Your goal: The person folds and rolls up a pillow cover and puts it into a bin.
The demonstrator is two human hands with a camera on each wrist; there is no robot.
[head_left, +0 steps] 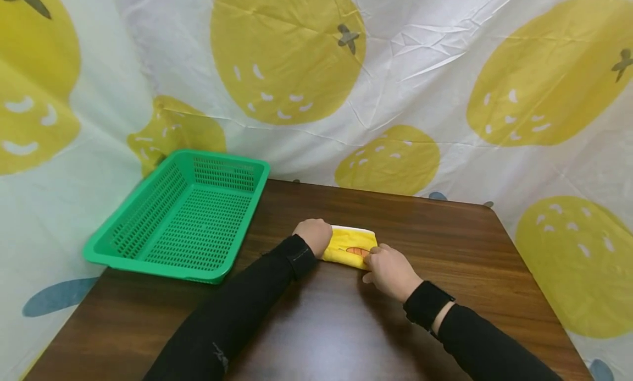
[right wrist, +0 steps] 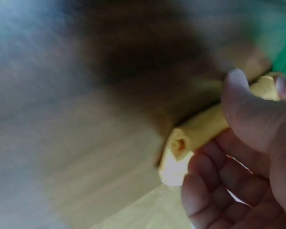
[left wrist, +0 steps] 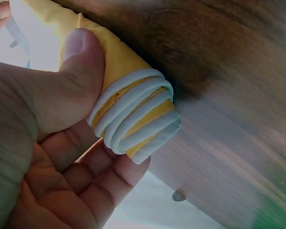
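Note:
A yellow cloth (head_left: 348, 248) with white edging and an orange print is partly rolled and held between both hands over the middle of the wooden table. My left hand (head_left: 314, 236) grips its left end, thumb on top and fingers underneath. In the left wrist view, the white edging of the cloth (left wrist: 136, 114) shows as several stacked layers. At the other end, my right hand (head_left: 392, 272) pinches the cloth between thumb and fingers. The right wrist view is blurred, but the rolled end of the cloth (right wrist: 178, 144) shows a spiral of layers.
A green plastic basket (head_left: 239, 227) with perforated walls stands on the table's left side, nothing lying inside. Behind the brown table (head_left: 445, 227) hangs a white curtain (head_left: 306, 150) printed with yellow fruit, which also runs along both sides.

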